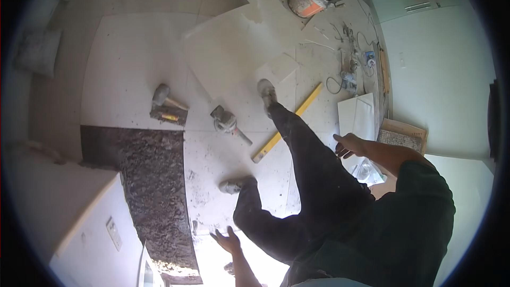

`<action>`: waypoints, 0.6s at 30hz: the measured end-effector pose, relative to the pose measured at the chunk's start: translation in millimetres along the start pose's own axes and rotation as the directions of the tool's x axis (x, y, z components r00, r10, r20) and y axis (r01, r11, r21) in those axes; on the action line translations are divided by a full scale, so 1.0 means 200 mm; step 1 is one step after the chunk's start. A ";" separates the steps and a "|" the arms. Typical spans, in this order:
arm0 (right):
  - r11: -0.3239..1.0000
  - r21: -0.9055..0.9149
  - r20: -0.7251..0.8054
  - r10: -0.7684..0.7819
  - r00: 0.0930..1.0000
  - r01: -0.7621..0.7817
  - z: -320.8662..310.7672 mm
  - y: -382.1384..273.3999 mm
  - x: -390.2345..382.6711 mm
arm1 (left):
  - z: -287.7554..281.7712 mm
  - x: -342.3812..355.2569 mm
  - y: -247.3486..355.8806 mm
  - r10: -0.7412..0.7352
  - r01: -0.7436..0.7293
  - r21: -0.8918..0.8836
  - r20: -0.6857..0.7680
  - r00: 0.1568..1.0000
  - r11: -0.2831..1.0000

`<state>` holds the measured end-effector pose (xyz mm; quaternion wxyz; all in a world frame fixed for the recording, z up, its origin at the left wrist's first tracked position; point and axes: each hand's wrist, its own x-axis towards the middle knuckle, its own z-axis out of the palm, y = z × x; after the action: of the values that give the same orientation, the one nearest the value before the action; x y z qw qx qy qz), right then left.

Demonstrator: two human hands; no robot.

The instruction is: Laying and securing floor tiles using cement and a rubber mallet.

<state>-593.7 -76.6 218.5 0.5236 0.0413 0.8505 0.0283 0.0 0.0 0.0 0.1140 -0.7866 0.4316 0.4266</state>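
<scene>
The left grip (228,242), at 6 o'clock, has its fingers spread wide and nothing in it. The right grip (349,145), at 3 o'clock, has loose, bent fingers and looks bare too. Just beside the right grip are a white panel (355,112) at 3 o'clock and a clear bag (367,172) at 4 o'clock. Near the left grip, the dark rough patch (156,186) lies at 8 o'clock. The step in hand looks like walking on the floor (133,48), so it seems best to go slowly, put each shoe (267,91) down flat and stay off the patch. The yellow level (309,99) runs under the front leg (305,151) and could trip a foot. A grey power tool (225,121) sits near the middle, in the way too. A hammer (161,94) is at 10 o'clock, a trowel (159,115) at 9, a dirty bucket (305,2) at 1, and messy cords (333,86) at 2
</scene>
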 end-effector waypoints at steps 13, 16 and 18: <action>0.789 -0.384 -0.276 -0.594 0.755 0.480 -1.28 -1.85 2.25 | 0.33 1.30 2.54 0.375 -0.386 -0.207 -0.092 0.923 0.899; 0.737 -0.508 -0.290 -0.634 0.717 0.446 -1.35 -2.21 2.48 | 0.44 1.56 2.72 0.111 -0.136 -0.419 -0.084 0.990 0.898; 0.755 -0.486 -0.482 -0.651 0.586 0.440 -1.43 -2.38 2.63 | 0.45 1.72 2.73 0.062 -0.048 -0.571 0.006 0.998 0.820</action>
<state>-1104.5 -499.9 -164.0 0.1919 -0.3214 0.9272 0.0108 -385.9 -478.6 -216.6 -0.1334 -0.7668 0.3053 0.5487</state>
